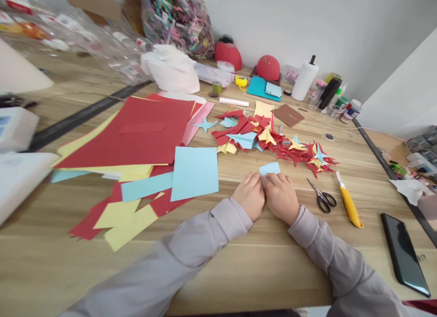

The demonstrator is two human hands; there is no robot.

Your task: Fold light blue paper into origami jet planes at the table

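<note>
A small piece of light blue paper lies on the wooden table between my hands, its near part covered by my fingers. My left hand has its fingers curled against the paper's left edge. Close beside it, my right hand presses bent fingers onto the paper's near side. Left of my hands is a light blue square sheet. Beyond them spreads a heap of folded red, yellow and blue paper pieces.
Black scissors, a yellow utility knife and a black phone lie to the right. Large red sheets are stacked at the left. Bottles, jars and a white roll stand along the wall.
</note>
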